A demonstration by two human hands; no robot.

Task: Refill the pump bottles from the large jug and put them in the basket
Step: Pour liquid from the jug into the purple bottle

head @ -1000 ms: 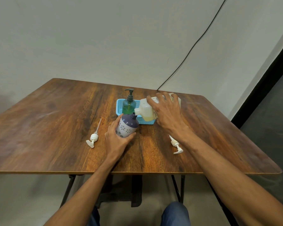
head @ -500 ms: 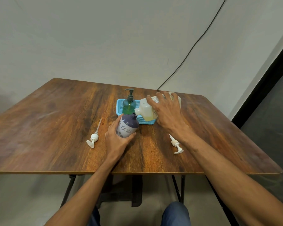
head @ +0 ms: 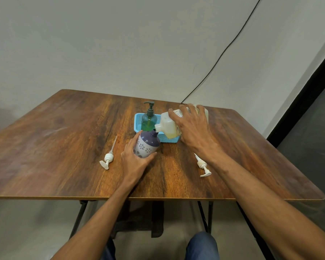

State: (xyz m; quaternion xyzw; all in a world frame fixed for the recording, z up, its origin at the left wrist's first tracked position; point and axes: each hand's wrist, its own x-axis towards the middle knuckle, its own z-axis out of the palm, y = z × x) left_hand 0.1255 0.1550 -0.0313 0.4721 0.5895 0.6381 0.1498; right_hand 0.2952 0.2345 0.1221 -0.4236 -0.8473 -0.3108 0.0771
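My left hand (head: 135, 162) grips a purple and white flowered bottle (head: 147, 144), which has no pump and leans toward the jug. My right hand (head: 192, 128) holds the large white jug (head: 168, 126) tipped on its side, its spout right at the purple bottle's open neck. Yellowish liquid sits in the jug's lower part. Behind them a green pump bottle (head: 148, 121) stands upright in the blue basket (head: 137, 120), its dark pump in place.
Two loose white pump heads lie on the wooden table (head: 64, 139): one pump head (head: 109, 156) left of my left hand, the other pump head (head: 203, 165) under my right forearm. A black cable runs down the wall behind the table.
The jug's spout has stayed at the purple bottle's neck. Both hands hold almost the same pose, with only a slight shift.
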